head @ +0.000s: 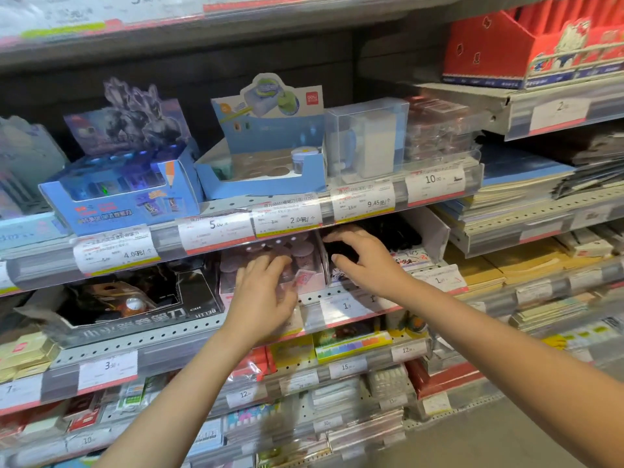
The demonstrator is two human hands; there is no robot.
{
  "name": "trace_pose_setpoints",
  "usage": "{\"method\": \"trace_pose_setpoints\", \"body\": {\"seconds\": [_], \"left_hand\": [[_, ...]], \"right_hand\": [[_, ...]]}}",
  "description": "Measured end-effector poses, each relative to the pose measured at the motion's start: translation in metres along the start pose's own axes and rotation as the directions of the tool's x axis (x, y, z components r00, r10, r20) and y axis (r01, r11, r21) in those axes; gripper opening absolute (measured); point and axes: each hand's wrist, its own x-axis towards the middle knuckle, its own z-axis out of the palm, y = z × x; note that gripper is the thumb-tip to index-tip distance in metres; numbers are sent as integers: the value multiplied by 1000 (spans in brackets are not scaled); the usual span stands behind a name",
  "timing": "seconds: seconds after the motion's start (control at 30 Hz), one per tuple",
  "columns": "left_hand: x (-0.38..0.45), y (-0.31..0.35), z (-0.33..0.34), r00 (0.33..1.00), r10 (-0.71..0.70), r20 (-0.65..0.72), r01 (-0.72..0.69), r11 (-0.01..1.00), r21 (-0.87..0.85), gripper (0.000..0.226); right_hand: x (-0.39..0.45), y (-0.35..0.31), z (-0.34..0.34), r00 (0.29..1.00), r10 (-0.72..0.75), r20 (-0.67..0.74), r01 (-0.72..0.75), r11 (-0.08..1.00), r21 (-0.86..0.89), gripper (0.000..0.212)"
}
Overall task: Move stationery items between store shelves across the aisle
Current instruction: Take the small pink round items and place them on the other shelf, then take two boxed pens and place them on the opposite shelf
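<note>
The left hand [266,292] has its fingers spread and lightly bent over the front of a pink display box [270,265] of small round pink items, touching it without any clear grip, while the right hand [363,256], just to its right, has its fingers splayed and curved down over a small black item [344,253] in the neighbouring white display box [435,234]; whether it holds that item I cannot tell. Directly above both sets of fingertips runs a shelf edge [236,238] with price labels, carrying a blue sharpener display box [263,163] and a clear plastic box [366,140]. Left of the left hand sits a black display box [135,305].
</note>
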Motion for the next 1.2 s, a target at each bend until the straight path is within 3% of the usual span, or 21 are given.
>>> {"method": "trace_pose_setpoints", "body": {"seconds": [0.13, 0.47, 0.63, 0.77, 0.97, 1.2], "left_hand": [[1, 31, 12, 991, 108, -74, -116, 988, -104, 41], [44, 170, 54, 980, 188, 64, -152, 918, -365, 39], [64, 267, 89, 970, 223, 98, -157, 879, -449, 26], [72, 348, 120, 943, 302, 137, -214, 871, -442, 10], [87, 439, 157, 921, 339, 193, -223, 863, -453, 15], [124, 495, 211, 882, 354, 311, -202, 880, -430, 18]], "right_hand": [[-33, 11, -33, 996, 33, -83, -21, 989, 144, 23], [-117, 79, -143, 947, 236, -219, -180, 953, 245, 13], [-169, 128, -223, 931, 270, -247, -227, 955, 189, 8], [-213, 166, -285, 919, 310, -242, -278, 947, 160, 5], [-260, 229, -353, 894, 384, -230, -364, 923, 125, 5], [-276, 299, -401, 863, 449, -231, -411, 891, 193, 9]]}}
